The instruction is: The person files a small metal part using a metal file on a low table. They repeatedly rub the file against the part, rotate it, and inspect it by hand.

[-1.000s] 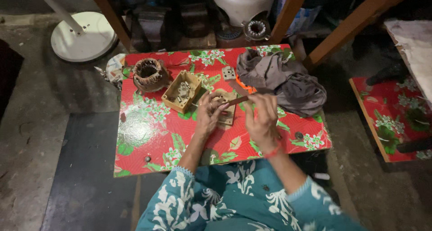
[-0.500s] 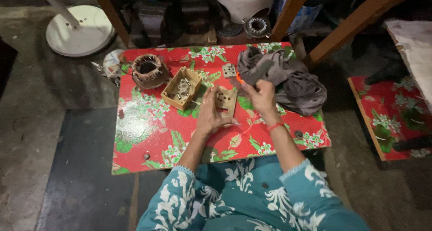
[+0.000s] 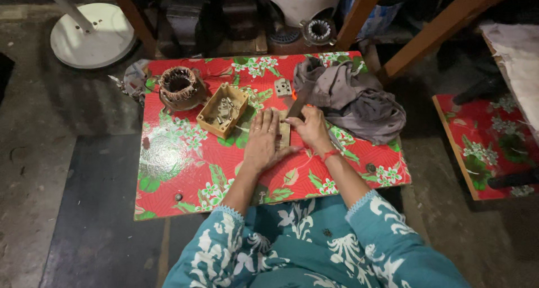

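Observation:
My left hand (image 3: 263,142) lies flat, fingers spread, and presses down on a small beige block (image 3: 284,132) on the red flowered table (image 3: 185,170). My right hand (image 3: 311,132) is closed around a thin dark flat tool (image 3: 296,105). The tool's blade points up and away, just past the block's far end. A red band sits on my right wrist. The two hands touch over the block, which they mostly hide.
An open tan box (image 3: 223,109) of small metal parts stands left of my hands. A wound motor coil (image 3: 179,88) sits further left. A grey cloth (image 3: 353,97) is heaped at the right. A small white piece (image 3: 282,87) lies behind. A second red table (image 3: 483,147) stands to the right.
My left hand, which held the block up, now lies flat on it on the table. My right hand has swung the tool from lying across the block to pointing away.

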